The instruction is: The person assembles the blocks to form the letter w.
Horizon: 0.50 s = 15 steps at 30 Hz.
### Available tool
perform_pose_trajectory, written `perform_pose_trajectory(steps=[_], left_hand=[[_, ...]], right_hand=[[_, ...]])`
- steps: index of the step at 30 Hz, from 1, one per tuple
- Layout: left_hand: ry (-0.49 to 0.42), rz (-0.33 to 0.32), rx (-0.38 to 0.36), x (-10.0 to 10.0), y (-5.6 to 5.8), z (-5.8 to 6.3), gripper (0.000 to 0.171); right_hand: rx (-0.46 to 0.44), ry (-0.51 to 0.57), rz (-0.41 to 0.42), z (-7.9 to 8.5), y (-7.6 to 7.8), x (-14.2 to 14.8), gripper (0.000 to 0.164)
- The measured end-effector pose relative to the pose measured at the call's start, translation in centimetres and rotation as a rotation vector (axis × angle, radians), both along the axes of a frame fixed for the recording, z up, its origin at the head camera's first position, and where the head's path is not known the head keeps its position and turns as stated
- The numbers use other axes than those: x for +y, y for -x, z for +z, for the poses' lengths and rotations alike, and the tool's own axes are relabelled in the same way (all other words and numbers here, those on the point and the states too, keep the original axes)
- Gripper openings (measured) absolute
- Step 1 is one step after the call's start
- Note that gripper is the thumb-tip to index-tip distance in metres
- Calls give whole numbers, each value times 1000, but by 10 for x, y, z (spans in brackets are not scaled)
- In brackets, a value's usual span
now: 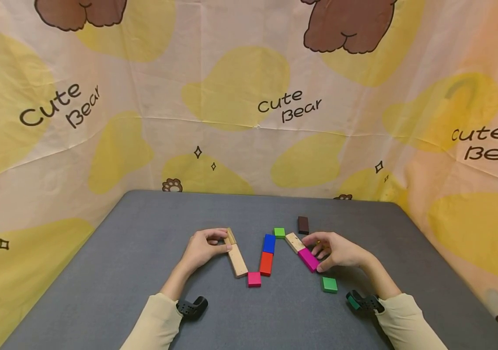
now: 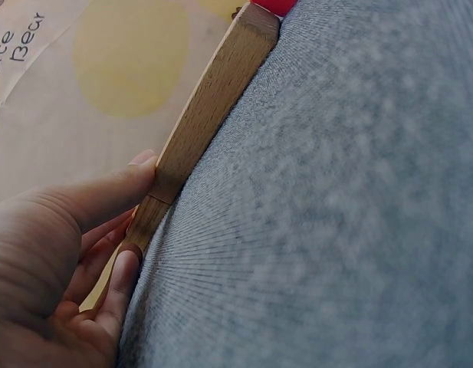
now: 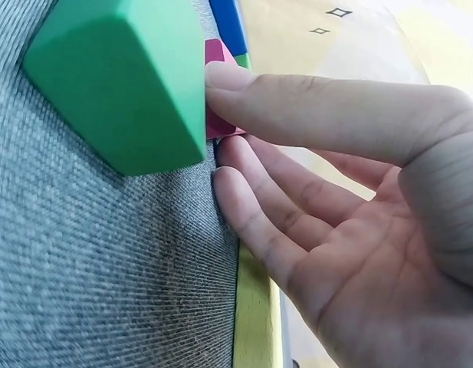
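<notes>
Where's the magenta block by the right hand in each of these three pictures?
Head: the magenta block is low, right of centre, at the right hand.
Left wrist: not in it.
Right wrist: upper middle, partly behind the thumb.
Shared landmark: the grey tabletop, low in head, right in left wrist, left in right wrist.

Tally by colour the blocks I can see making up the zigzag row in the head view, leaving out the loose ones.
Bare-wood blocks: 3
Pink block: 1
Red block: 1
Blue block: 1
Light green block: 1
Magenta block: 1
Total: 8
</notes>
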<state>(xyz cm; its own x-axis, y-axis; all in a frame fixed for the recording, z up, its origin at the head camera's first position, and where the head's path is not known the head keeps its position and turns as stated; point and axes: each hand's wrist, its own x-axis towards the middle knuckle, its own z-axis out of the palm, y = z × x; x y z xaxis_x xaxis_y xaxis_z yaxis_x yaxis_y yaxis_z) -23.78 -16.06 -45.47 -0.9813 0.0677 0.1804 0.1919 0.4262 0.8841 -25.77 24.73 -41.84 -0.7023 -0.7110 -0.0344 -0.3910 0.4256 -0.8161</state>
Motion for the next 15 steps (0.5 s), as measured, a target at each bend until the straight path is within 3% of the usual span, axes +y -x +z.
perform_pose_trajectory(steps=[10, 15], left_hand=[[-3, -6, -2, 2, -1, -1, 30], [-11, -11, -2, 0, 0, -2, 30]], right_hand=[[-3, -11, -5, -1, -2, 4, 65], [-16, -15, -39, 8, -2, 6, 59]])
